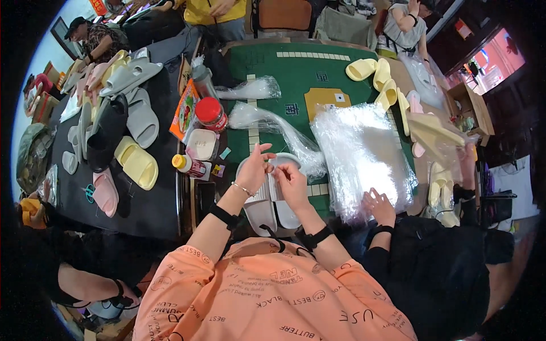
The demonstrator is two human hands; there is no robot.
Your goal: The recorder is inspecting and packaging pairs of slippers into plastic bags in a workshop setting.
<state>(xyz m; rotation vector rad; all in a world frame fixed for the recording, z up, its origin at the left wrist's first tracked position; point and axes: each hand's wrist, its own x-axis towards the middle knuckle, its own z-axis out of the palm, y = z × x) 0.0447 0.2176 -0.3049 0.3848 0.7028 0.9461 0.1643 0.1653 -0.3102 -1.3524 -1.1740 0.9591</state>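
Left hand (254,169): yours, loosely curled; hold unclear.
Right hand (290,182): pinched narrow; cannot tell what you hold.
Grey slippers (260,215): paired beneath your hands, apparently unwrapped.
Clear plastic (354,153): stacked right, seemingly unused.
Left pile (106,133): mostly loose slippers.

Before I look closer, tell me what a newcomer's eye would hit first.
Probably the glaring stack of clear plastic bags, right of centre on the green tabletop. Then likely the red-lidded jar left of centre and the slides heaped on the black table at left. Near centre, the left hand and right hand are close together above two pale slides.
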